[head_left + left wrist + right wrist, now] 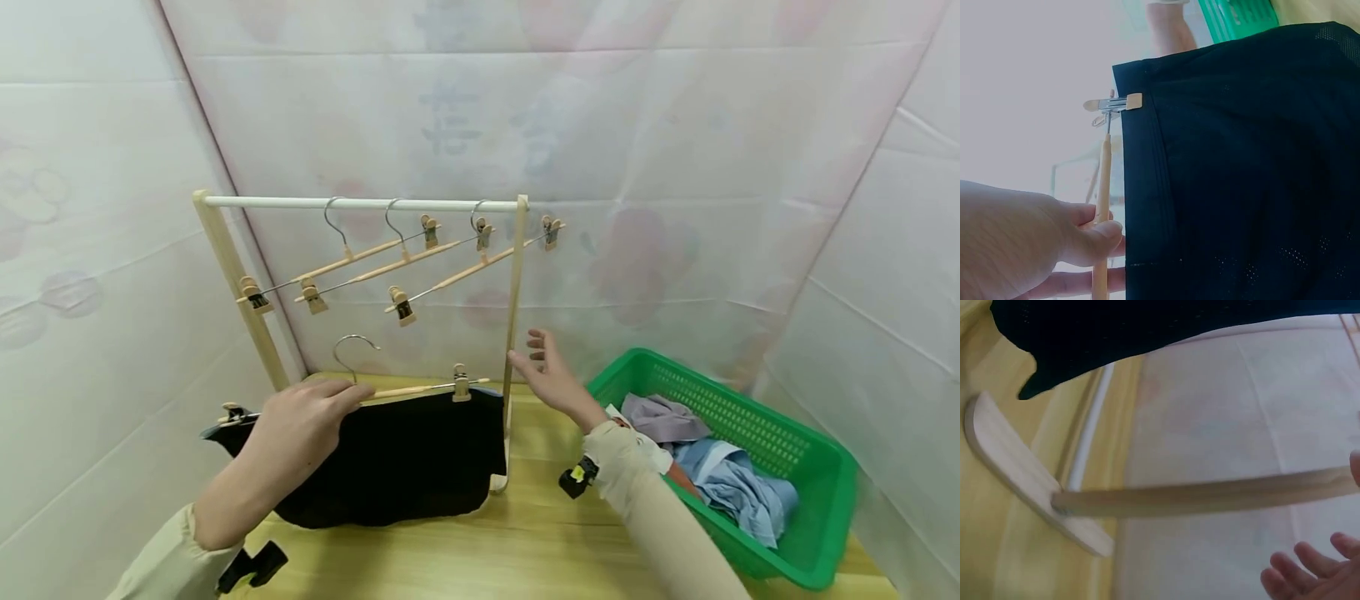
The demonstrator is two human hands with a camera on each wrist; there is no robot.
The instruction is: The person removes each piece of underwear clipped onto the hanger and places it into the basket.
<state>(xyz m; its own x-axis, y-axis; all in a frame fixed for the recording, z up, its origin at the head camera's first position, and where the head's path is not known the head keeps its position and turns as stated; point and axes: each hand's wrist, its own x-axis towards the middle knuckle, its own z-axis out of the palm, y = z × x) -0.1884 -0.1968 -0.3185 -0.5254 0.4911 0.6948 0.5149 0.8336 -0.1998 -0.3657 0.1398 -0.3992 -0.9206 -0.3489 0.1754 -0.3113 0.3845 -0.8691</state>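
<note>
My left hand point(303, 421) grips the wooden bar of a clip hanger point(405, 392), thumb and fingers around it in the left wrist view. A black garment point(405, 458) with a waistband hangs from the hanger's two clips, in front of the rack's lower part. In the left wrist view one wooden clip point(1134, 100) pinches the waistband near its corner. The hanger's metal hook point(352, 340) points up, below the rack's rail and off it. Beside the rack's right post point(516, 292) my right hand point(553, 375) is raised with fingers spread, holding nothing.
Three bare clip hangers point(405, 260) hang on the white rail point(420, 203) of the rack. To the right stands a green basket point(817, 475) with crumpled clothes point(731, 479) inside. The wood-grain table point(442, 558) lies beneath, with fabric walls point(675, 150) around it.
</note>
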